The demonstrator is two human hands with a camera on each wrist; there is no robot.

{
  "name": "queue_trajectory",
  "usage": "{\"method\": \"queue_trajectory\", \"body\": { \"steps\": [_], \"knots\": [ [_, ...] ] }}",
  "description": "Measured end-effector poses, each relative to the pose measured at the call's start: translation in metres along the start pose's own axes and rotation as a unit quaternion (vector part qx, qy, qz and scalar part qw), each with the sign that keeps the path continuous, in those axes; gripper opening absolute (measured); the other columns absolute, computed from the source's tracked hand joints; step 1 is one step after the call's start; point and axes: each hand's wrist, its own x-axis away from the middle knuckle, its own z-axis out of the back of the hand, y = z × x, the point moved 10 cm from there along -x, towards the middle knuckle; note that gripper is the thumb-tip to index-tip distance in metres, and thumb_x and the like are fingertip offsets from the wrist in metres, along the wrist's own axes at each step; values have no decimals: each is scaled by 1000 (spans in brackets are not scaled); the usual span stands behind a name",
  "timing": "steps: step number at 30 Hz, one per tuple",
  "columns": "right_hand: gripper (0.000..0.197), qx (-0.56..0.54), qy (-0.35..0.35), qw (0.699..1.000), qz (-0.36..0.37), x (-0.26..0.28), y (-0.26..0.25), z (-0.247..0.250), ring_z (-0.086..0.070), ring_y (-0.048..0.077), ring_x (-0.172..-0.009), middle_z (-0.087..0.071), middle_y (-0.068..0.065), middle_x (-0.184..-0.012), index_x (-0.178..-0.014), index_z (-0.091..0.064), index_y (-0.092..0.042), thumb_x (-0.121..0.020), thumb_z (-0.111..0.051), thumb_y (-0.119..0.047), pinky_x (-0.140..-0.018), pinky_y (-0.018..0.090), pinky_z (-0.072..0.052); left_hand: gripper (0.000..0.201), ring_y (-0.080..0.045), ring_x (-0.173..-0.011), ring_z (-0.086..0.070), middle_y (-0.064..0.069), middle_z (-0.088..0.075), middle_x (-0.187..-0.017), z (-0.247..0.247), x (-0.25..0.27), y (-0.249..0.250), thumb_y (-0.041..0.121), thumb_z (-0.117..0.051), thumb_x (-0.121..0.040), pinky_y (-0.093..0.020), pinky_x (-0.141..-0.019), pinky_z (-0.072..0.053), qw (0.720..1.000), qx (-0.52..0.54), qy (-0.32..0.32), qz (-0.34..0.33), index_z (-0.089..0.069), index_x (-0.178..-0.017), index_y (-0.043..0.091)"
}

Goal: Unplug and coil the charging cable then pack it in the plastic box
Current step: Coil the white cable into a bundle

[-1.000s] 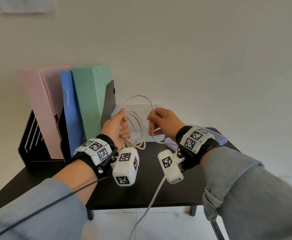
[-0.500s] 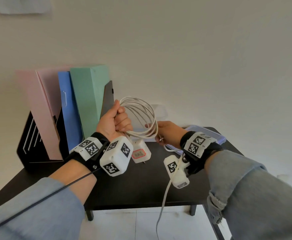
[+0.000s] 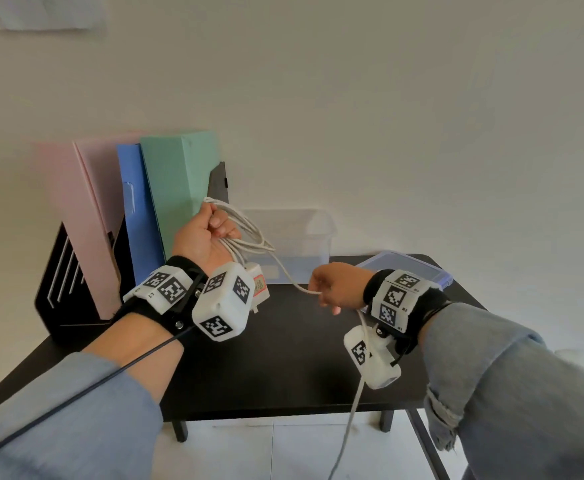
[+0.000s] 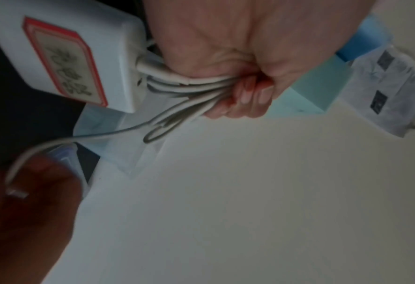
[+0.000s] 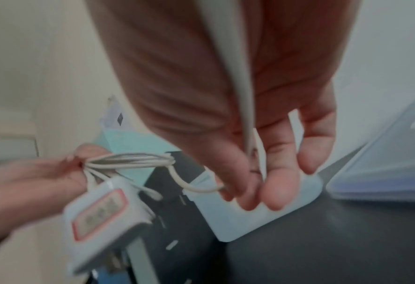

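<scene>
Room: pale wall; black table [image 3: 283, 358] carrying a file rack [image 3: 75, 271] of coloured folders, a clear box [image 3: 304, 244] and its lid [image 3: 418, 268].
Change: hands now farther apart — cable tail drawn taut.
Cable [image 3: 245, 233]: white, coiled in the left hand's [image 3: 203, 237] fist above the table, charger [image 3: 259, 285] dangling below.
Right hand [image 3: 339, 285]: pinches the cable's end.

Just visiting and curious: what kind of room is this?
Probably a small office or study corner: pastel file folders stand in a black metal rack on a small black desk against a plain white wall.
</scene>
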Motion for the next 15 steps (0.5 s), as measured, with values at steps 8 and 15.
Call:
{"method": "queue_trajectory", "body": {
  "steps": [8,15],
  "knots": [
    [20,103,142,981,87,13,-28,39,-58,19,-95,-68,6,-105,-101,-67,-8,-87,-53,-10,-84,23,-42,29,-4,-37,-35,10,-45,-46,-8,7,-8,18,-31,-102,-17,-45,-36,984,-170,-14,-41,-39,-74,16],
    [24,50,117,978,167,26,-68,39,-50,11,-72,-58,-1,-86,-100,-60,-13,-77,-66,-8,-63,15,-40,25,-7,-58,-62,-1,-63,-71,-31,23,-30,17,-33,-101,-22,-61,-49,914,-397,-68,-54,-51,-84,14]
  ]
}}
